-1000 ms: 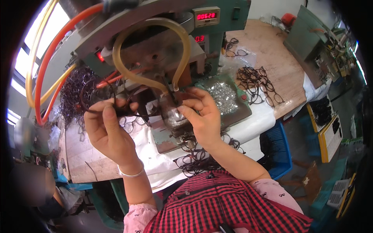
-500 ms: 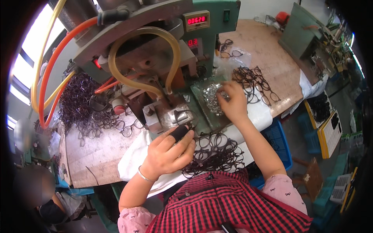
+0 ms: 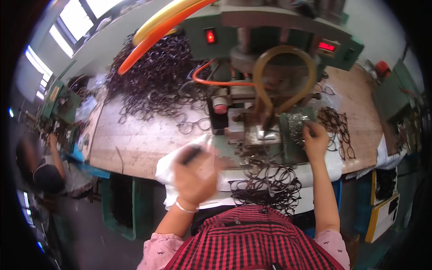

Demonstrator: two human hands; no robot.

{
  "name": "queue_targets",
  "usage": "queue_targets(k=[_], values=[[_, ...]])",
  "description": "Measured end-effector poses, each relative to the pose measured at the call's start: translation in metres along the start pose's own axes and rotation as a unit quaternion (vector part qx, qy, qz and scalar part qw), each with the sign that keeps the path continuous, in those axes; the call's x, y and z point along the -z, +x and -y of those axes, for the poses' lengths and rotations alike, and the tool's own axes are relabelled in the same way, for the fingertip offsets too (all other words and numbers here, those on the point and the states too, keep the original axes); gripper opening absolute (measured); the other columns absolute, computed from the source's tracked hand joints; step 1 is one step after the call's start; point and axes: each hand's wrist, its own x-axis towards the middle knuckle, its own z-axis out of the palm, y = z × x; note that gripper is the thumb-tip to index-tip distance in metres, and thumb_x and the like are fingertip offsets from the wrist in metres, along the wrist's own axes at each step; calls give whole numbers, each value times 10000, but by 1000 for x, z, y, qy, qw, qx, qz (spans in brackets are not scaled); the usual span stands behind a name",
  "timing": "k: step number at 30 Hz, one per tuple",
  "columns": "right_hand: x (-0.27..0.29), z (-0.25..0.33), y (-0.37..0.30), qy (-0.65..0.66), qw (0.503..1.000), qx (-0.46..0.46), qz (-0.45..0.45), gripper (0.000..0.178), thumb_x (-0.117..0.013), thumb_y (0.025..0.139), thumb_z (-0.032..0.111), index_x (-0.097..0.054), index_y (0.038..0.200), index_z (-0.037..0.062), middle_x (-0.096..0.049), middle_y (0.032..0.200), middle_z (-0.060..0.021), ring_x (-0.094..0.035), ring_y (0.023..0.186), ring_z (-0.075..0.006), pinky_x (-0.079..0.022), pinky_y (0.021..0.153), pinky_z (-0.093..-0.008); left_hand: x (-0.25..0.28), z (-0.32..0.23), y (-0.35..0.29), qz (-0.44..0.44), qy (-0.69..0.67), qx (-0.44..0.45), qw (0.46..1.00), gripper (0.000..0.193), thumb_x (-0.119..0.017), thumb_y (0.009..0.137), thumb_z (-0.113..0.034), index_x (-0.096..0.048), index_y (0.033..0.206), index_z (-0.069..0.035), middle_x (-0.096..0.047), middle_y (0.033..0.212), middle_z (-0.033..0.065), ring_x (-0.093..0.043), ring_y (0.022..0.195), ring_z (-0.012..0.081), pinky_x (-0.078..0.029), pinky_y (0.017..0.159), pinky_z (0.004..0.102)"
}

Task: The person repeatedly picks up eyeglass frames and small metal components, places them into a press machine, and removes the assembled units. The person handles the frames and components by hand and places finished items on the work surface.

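My left hand [image 3: 196, 177] is smeared by motion above a white cloth [image 3: 168, 168], left of the press fixture [image 3: 263, 135]. A black cover [image 3: 191, 154] wraps one of its fingers. A dark spectacle frame [image 3: 274, 132] rests at the fixture with no hand on it. My right hand [image 3: 317, 141] is at a heap of small silvery metal parts [image 3: 296, 126] on a green plate [image 3: 289, 155], its fingertips drawn together. Whatever they pinch is too small to make out. Many dark spectacle frames [image 3: 265, 184] lie tangled between me and the machine.
The green press [image 3: 209, 38] with its looped yellowish hose [image 3: 260, 67] rises ahead. A large pile of spectacle frames [image 3: 153, 72] covers the back left of the table. More frames [image 3: 337, 126] lie right of my right hand. A co-worker [image 3: 49, 173] sits at far left.
My left hand has moved left, away from the fixture and the spectacle frame there. My right hand stays at the silvery parts. The whole view has turned leftward.
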Motion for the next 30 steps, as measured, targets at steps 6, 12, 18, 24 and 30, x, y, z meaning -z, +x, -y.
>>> queue_targets(k=[6,12,18,24,30], values=[[10,43,10,120,985,-101,71,144,-692,827,74,-714,951,4,-704,867,-88,-640,793,-138,-487,742,-259,-38,103,49,-53,-36,95,993,80,-676,750,12,-699,811,-33,-653,1005,102,-574,947,256,-443,918,351],[11,36,1,156,968,-173,89,135,-685,816,53,-711,939,6,-702,847,-70,-626,772,-116,-481,711,-249,-166,178,-22,208,123,8,970,43,-665,627,-79,-684,660,-99,-619,862,84,-560,912,303,-481,817,382],[61,33,-37,204,956,-210,24,138,-693,796,26,-711,930,-2,-673,817,-51,-609,756,-104,-476,707,-234,-95,171,-35,243,-312,371,840,122,-712,745,-38,-703,829,50,-696,747,95,-625,677,132,-480,648,262],[42,123,19,266,954,3,139,133,-678,766,35,-711,893,14,-697,868,-96,-664,834,-206,-501,771,-296,-67,113,-12,95,-538,446,709,156,-649,832,36,-613,983,20,-669,844,69,-607,636,103,-452,544,201],[-3,132,4,354,927,-79,97,337,-665,771,20,-591,1096,-32,-686,866,-95,-657,870,-176,-496,809,-296,-74,44,-26,-12,-629,547,552,156,-561,968,-175,-534,1065,-57,-554,682,43,-527,489,123,-404,429,201]])
